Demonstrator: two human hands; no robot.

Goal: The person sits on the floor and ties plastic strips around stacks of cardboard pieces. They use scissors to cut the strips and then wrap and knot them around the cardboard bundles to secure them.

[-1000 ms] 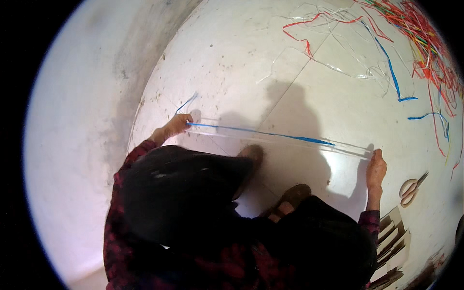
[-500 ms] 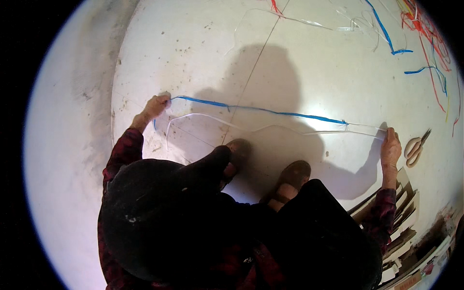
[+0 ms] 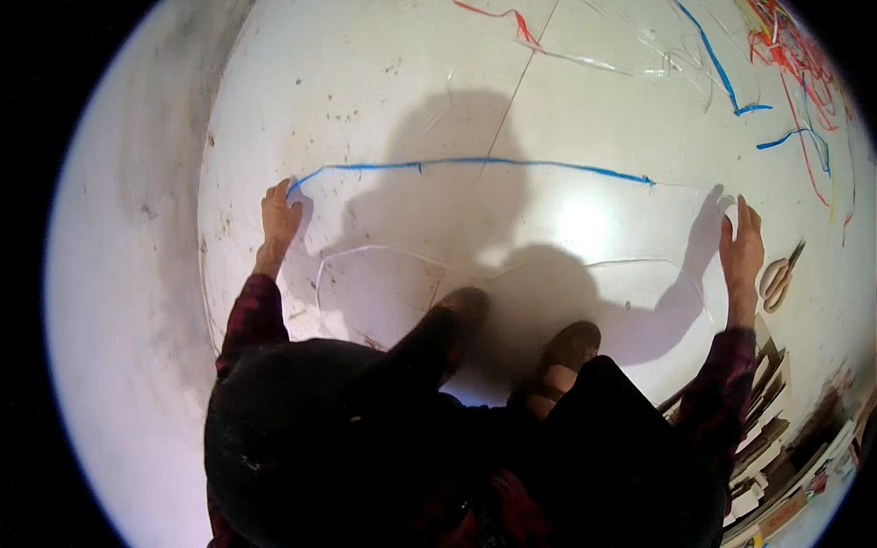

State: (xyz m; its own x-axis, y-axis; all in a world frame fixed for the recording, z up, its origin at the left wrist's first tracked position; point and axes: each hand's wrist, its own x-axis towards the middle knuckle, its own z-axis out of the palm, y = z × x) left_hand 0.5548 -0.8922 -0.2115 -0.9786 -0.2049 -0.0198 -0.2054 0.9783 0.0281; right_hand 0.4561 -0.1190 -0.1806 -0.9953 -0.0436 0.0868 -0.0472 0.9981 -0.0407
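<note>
A long blue plastic strip lies in a shallow arc across the pale floor, with a thin whitish strand running off its right end. My left hand is at its left end, thumb and fingers parted around the blue tip; part of the tip is hidden by the hand. My right hand is open beside the whitish strand's end, its thumb and fingers spread. Nearer my feet, a white strip lies loose in a wavy line, touched by neither hand.
Scissors with pale handles lie right of my right hand. A tangle of red strips is at the far right, near bent blue strips. Stacked flat pieces stand at the lower right. My shoes are below the white strip.
The blue strip has moved farther from me and gone from taut to arched. My right hand has let go of the strands and opened; my left fingers have loosened. The white strip's right end has dropped.
</note>
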